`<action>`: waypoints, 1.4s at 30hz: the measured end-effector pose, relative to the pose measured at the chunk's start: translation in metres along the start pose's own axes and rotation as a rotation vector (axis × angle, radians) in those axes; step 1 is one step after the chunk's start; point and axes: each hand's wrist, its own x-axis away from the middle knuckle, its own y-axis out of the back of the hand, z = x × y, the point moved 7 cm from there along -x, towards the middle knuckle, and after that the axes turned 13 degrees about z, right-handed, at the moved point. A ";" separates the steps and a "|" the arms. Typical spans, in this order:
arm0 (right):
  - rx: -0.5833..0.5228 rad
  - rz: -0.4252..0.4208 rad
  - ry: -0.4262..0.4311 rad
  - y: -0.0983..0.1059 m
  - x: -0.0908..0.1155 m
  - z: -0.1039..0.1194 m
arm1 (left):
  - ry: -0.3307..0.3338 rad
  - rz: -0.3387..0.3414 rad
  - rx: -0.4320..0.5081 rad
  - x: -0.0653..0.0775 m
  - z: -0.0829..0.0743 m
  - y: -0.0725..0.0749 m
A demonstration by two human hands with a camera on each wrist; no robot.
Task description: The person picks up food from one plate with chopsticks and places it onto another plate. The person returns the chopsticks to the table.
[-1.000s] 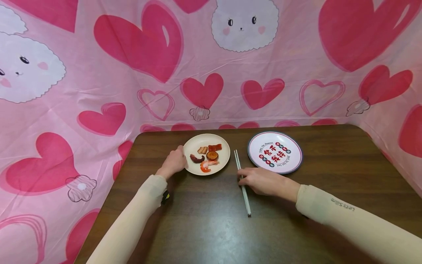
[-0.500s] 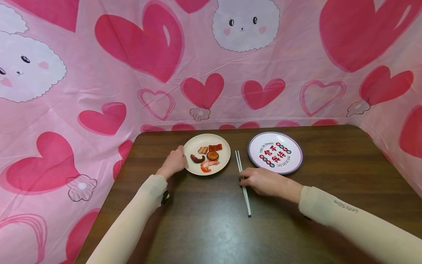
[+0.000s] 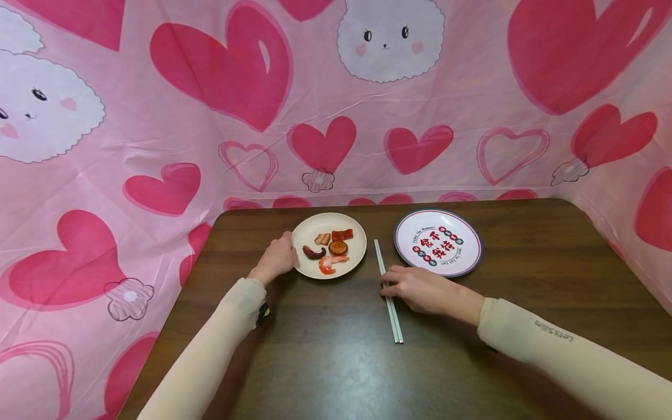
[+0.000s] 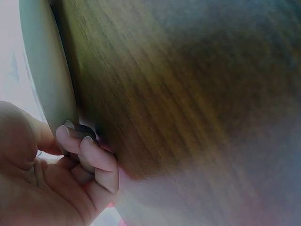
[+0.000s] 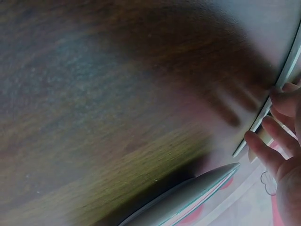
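Observation:
A cream plate (image 3: 300,265) carries several foods: a shrimp (image 3: 328,266), a dark curled tentacle (image 3: 313,253), a mushroom cap (image 3: 338,248), a red-brown slab of meat (image 3: 342,234) and a pale striped piece (image 3: 322,238). At its left rim is my left hand (image 3: 276,256); the left wrist view has the thumb on the rim (image 4: 49,66) and the other fingers curled against it. My right hand (image 3: 422,290) pinches a pair of pale chopsticks (image 3: 392,318) near their middle, low over the table. In the right wrist view, thumb and fingers (image 5: 263,153) lie on both sides of the chopsticks.
A white plate (image 3: 406,224) with a blue rim and red lettering lies just beyond my right hand. The brown wooden table (image 3: 315,350) is backed by pink heart-printed cloth (image 3: 362,105) on the left, far and right sides.
The chopsticks' near ends have spread slightly apart and shifted a little to the right. My right hand has moved very slightly right. My left hand and both plates stay in place.

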 end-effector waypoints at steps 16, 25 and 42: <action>-0.025 0.073 -0.029 0.000 -0.005 0.003 | -0.004 0.000 0.004 0.000 0.001 0.000; -0.027 0.101 -0.040 -0.002 -0.004 0.013 | -0.006 0.000 0.004 0.001 -0.001 0.000; -0.032 0.112 -0.056 -0.006 -0.001 0.021 | -0.004 -0.003 0.004 -0.001 0.001 -0.001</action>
